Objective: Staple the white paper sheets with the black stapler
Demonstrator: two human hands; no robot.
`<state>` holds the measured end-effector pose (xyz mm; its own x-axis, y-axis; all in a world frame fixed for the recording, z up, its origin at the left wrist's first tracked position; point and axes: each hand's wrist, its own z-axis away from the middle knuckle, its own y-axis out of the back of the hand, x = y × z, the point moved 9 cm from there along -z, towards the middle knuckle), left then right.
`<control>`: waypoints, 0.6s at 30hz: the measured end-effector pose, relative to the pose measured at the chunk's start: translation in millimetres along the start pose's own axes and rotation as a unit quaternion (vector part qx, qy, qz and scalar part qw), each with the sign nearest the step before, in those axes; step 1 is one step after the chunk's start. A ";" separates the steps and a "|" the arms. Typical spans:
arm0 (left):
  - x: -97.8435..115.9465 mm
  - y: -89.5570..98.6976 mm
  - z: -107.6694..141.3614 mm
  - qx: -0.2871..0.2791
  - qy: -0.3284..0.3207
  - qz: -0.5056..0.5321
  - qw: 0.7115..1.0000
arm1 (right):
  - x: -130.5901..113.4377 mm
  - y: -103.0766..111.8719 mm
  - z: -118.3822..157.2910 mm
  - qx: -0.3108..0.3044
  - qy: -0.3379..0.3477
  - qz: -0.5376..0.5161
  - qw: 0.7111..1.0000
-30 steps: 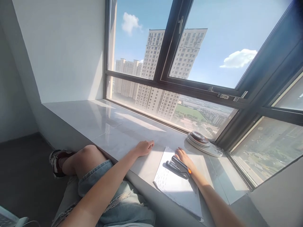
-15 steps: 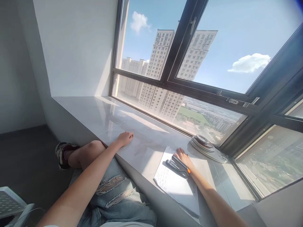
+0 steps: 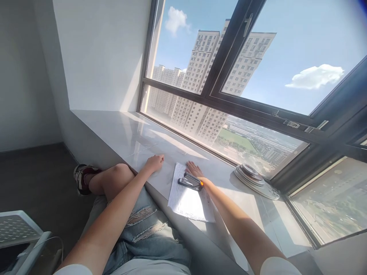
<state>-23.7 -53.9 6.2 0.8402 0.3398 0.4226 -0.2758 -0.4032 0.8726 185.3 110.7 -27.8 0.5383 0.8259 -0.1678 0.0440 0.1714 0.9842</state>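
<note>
My left hand (image 3: 155, 163) rests on the window sill, its fingers curled into a loose fist with nothing visible in it. To its right, my right hand (image 3: 194, 169) lies flat with fingers stretched out, at the far edge of a stack of papers (image 3: 193, 204) covered with writing or print. A black stapler (image 3: 190, 181) with an orange end lies on the papers, close against my right wrist. How much of the right palm sits on the papers is hidden by the stapler.
Stacked plates or round discs (image 3: 252, 177) stand on the sill (image 3: 110, 128) at the right, by the window frame (image 3: 237, 101). My bent knee (image 3: 122, 173) is against the sill's front edge. A white perforated chair (image 3: 20, 229) is at the lower left.
My right hand, the papers and the stapler have moved left across the sill, closer to my left hand. The papers have turned somewhat. My left hand stays in a loose fist. The view has shifted slightly.
</note>
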 end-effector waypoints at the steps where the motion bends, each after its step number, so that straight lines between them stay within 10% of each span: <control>1: -0.1 -0.2 0.0 0.000 0.000 0.001 1.000 | -7.9 -1.3 -5.8 -0.001 0.006 -0.002 1.000; 8: 2.0 3.1 2.5 -0.002 -0.002 0.010 1.000 | -45.3 -5.2 -26.0 0.008 0.052 0.026 0.998; 18: 1.1 3.2 3.9 -0.012 -0.001 0.020 1.000 | -9.5 -12.2 -13.2 -0.008 -0.014 0.011 1.000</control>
<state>-21.8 -58.1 8.5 0.8291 0.3233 0.4562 -0.3199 -0.3949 0.8612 168.6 107.8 -38.9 0.5624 0.8141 -0.1445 0.0188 0.1621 0.9866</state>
